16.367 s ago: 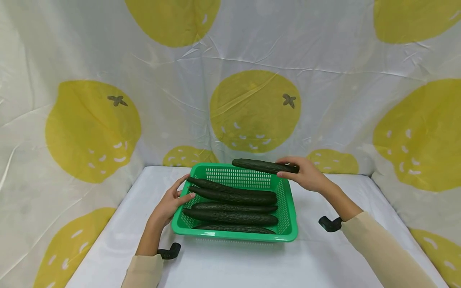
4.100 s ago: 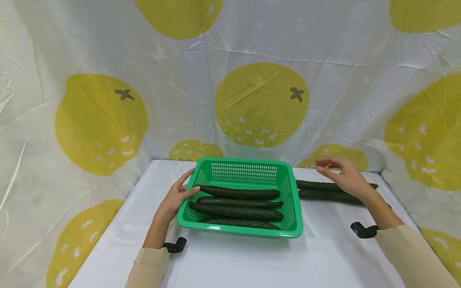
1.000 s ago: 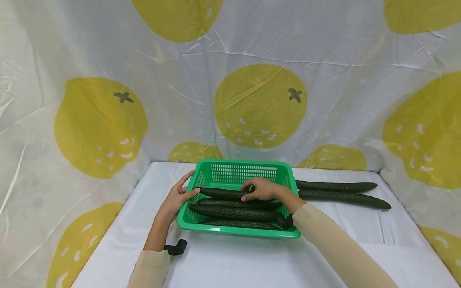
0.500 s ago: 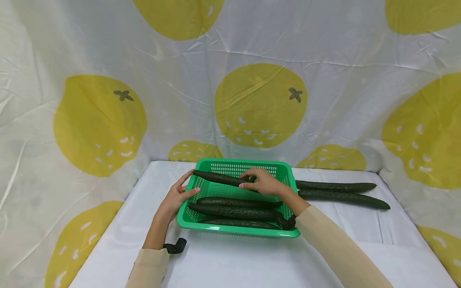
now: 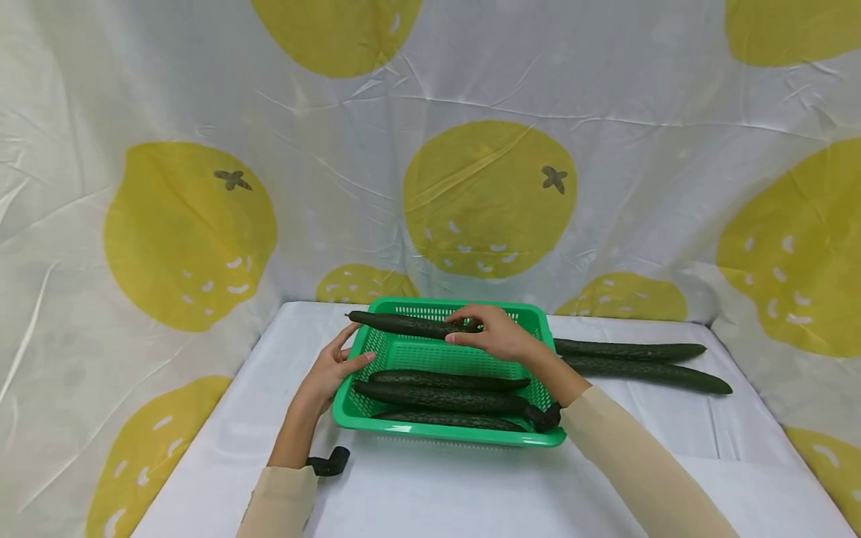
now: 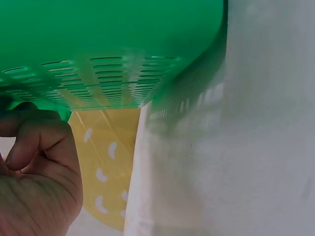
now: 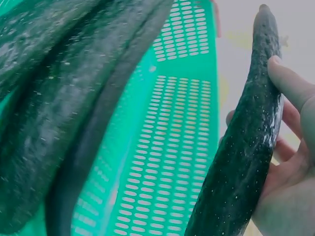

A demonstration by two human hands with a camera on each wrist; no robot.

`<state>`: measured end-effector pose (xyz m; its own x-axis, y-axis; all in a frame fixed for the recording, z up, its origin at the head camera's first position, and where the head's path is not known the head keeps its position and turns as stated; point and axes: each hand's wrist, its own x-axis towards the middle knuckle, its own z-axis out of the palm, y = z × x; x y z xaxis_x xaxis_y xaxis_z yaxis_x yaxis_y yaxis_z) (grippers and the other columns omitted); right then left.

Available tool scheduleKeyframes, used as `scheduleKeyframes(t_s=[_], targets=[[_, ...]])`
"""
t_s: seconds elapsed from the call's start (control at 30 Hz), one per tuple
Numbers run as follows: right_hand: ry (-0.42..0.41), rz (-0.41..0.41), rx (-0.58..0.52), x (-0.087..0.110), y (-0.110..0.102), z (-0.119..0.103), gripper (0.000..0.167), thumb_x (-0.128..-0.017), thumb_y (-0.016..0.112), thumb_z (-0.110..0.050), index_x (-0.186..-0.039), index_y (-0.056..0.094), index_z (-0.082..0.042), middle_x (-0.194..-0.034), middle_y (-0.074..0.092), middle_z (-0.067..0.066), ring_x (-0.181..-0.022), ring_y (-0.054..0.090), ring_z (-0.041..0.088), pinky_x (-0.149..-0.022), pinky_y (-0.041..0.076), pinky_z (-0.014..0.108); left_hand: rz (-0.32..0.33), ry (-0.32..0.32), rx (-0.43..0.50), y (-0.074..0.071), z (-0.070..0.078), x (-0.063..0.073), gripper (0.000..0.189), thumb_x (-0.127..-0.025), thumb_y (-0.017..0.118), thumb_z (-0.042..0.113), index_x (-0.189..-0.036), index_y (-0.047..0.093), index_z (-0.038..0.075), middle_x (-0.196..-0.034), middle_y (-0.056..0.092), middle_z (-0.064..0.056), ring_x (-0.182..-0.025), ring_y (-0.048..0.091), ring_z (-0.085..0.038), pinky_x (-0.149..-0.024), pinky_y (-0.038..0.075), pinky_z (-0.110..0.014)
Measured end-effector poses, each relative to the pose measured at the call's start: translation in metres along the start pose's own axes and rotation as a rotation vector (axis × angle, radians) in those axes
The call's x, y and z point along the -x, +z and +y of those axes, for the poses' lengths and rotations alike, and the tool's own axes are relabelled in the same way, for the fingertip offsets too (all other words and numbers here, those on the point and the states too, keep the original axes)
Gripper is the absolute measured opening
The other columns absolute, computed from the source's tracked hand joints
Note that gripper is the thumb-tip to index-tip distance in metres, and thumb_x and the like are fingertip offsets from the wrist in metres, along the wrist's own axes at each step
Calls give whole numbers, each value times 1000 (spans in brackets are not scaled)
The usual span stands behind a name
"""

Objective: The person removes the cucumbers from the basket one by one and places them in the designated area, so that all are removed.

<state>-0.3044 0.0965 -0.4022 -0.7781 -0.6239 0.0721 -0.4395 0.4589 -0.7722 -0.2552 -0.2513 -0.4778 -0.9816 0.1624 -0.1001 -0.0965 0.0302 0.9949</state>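
My right hand (image 5: 494, 334) grips a long dark green cucumber (image 5: 393, 323) near its middle, held level above the back part of a green slotted plastic basket (image 5: 410, 429). In the right wrist view the thumb and fingers wrap around the cucumber (image 7: 241, 147) from the side. My left hand (image 5: 328, 375) holds the basket's left rim, thumb on top and fingers outside; the left wrist view shows its bent fingers (image 6: 42, 135) at the slotted wall. Three more cucumbers (image 5: 437, 396) lie side by side in the basket's front half.
Two cucumbers (image 5: 632, 350) lie on the white-covered table (image 5: 430, 493) right of the basket, their left ends close to its wall. A curtain with yellow lemon prints (image 5: 484, 202) stands behind and at both sides. A black wrist camera (image 5: 329, 462) sits on the left wrist.
Since 16 seconds ago, two cucumbers have come to lie on the table at right. The right hand has reached back into the basket and lifted another cucumber up and back. The left hand keeps its place.
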Motion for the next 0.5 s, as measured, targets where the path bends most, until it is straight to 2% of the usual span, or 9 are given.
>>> scheduleKeyframes(t_s=[0.13, 0.27, 0.37, 0.5], targets=[[-30, 11, 21, 6, -11, -11, 41, -98, 70, -39, -135, 67, -21, -126, 64, 2, -91, 57, 21, -74, 49, 36, -17, 14, 10, -1, 1, 0, 82, -98, 72, 24, -164, 24, 33, -124, 71, -22, -91, 77, -21, -79, 64, -39], [-53, 23, 57, 15, -24, -19, 40, -98, 70, -37, -135, 67, -20, -124, 65, 1, -96, 57, 20, -79, 50, 38, -25, 27, 13, -3, 2, 1, 81, -99, 72, 22, -164, 24, 32, -120, 73, -18, -91, 77, -22, -78, 64, -38], [-66, 39, 85, 23, -32, -20, 39, -98, 71, -36, -133, 68, -20, -125, 65, 0, -99, 58, 20, -82, 51, 39, -34, 34, 23, -3, 3, 1, 81, -99, 71, 20, -164, 24, 32, -120, 74, -19, -91, 77, -22, -78, 64, -37], [-88, 66, 130, 36, -43, -13, 38, -96, 73, -36, -131, 69, -20, -120, 65, -1, -95, 58, 18, -78, 52, 35, -47, 29, 28, -3, 3, 1, 82, -99, 71, 20, -165, 23, 32, -122, 73, -19, -92, 77, -21, -79, 64, -37]])
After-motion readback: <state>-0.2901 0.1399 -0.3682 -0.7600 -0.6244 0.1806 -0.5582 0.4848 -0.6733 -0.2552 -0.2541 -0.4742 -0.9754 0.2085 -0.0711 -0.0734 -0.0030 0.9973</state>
